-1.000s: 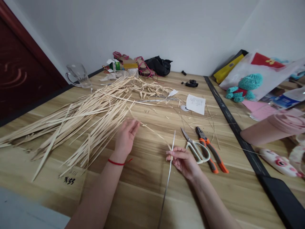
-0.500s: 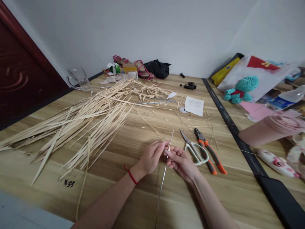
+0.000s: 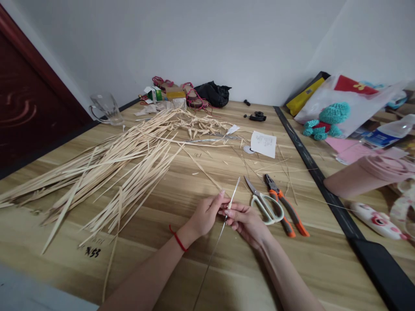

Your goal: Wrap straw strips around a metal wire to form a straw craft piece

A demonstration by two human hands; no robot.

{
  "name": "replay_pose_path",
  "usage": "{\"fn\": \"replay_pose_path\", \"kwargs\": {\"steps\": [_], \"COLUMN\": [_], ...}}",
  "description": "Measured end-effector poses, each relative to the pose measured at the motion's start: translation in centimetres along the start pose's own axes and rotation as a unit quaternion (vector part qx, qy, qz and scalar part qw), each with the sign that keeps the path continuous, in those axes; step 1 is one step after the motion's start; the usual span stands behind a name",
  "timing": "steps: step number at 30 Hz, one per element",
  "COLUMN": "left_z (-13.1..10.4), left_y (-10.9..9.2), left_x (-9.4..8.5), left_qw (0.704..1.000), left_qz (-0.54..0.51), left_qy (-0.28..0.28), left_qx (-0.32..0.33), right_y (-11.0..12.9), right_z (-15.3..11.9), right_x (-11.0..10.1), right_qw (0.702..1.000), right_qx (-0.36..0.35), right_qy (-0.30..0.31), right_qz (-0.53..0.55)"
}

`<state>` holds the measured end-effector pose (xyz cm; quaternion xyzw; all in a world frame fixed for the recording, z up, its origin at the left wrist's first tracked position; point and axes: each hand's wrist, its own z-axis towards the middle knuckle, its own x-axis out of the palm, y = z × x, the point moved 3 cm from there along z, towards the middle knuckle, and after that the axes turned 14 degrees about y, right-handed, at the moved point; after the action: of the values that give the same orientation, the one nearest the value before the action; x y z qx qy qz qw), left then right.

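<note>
My left hand, with a red cord at the wrist, pinches a pale straw strip where it meets a thin metal wire. Fingers of my right hand are closed on the same wire just beside it. A short pale wrapping shows on the wire between the hands. The wire's upper end points up and away; its lower part runs down toward the front edge. White-handled scissors and orange-handled pliers lie right of my right hand.
Long pale strips spread over the left of the wooden table. Behind are a glass mug, a black bag and a paper note. On the right lie a pink cup, a crocheted toy and a bottle.
The wire has tilted, its lower end swinging left and its top slightly right. My left fingers have shifted a little, with the thumb now raised more.
</note>
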<state>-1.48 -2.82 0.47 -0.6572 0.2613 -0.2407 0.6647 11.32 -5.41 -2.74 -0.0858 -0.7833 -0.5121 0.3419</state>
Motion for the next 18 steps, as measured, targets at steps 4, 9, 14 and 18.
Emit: {"fn": "replay_pose_path", "kwargs": {"steps": [4, 9, 14, 18], "left_z": [0.4, 0.6, 0.5, 0.5], "left_y": [0.4, 0.7, 0.6, 0.5], "left_x": [-0.3, -0.5, -0.8, -1.1], "left_qw": [0.999, 0.999, 0.998, 0.999], "left_qz": [0.032, 0.042, 0.068, 0.037], "left_qy": [-0.028, -0.027, -0.014, -0.013], "left_qx": [0.013, -0.002, -0.01, -0.003], "right_y": [-0.2, -0.3, -0.1, 0.3], "right_z": [0.0, 0.2, 0.2, -0.1], "right_x": [0.1, 0.3, 0.6, 0.5], "right_qw": [1.0, 0.999, 0.999, 0.998], "right_qx": [0.0, -0.019, -0.035, -0.048], "right_qy": [0.001, 0.014, 0.02, 0.031], "right_qz": [0.029, 0.036, 0.007, -0.012]}}
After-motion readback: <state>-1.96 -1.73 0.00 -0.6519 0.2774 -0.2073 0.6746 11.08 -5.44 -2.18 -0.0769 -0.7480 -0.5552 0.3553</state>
